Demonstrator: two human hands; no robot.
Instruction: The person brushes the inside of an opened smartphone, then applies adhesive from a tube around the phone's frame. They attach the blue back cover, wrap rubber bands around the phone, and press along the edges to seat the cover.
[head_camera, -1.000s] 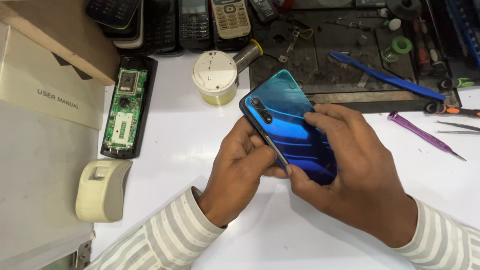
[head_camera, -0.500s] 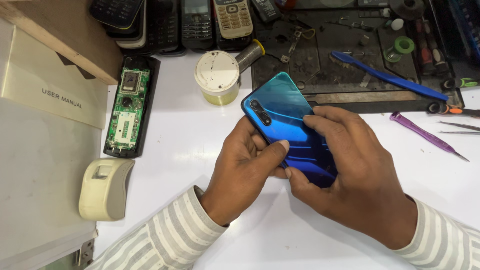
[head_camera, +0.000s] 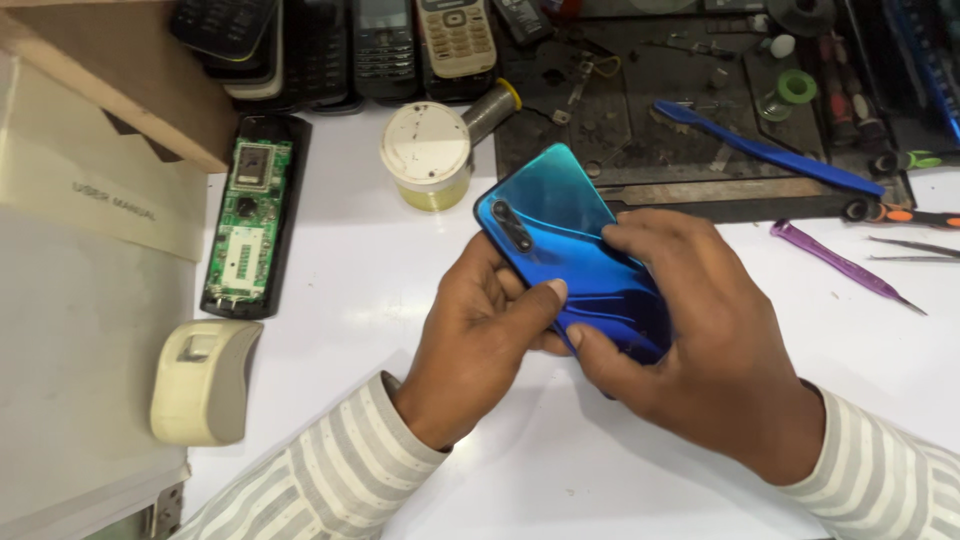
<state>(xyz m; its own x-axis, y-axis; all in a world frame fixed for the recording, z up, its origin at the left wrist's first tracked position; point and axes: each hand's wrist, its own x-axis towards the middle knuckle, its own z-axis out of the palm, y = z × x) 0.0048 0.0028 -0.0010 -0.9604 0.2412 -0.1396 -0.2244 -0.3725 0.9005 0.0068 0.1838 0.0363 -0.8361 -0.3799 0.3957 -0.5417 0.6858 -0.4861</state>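
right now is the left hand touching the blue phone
Touching: the head view shows the left hand with its thumb pressed on the blue phone along its edge.

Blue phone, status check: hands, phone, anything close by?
Left hand and right hand both gripping blue phone, back cover up, thumbs at its edge. Held above white table. Round tin and purple pry tool nearby, not touching.

blue phone's (head_camera: 560, 250) lower end hidden under hands, keypad phones (head_camera: 380, 40) cropped

One blue smartphone (head_camera: 570, 255), two pry tools (blue (head_camera: 765, 150), purple (head_camera: 840, 265)), one round tin (head_camera: 427, 155).
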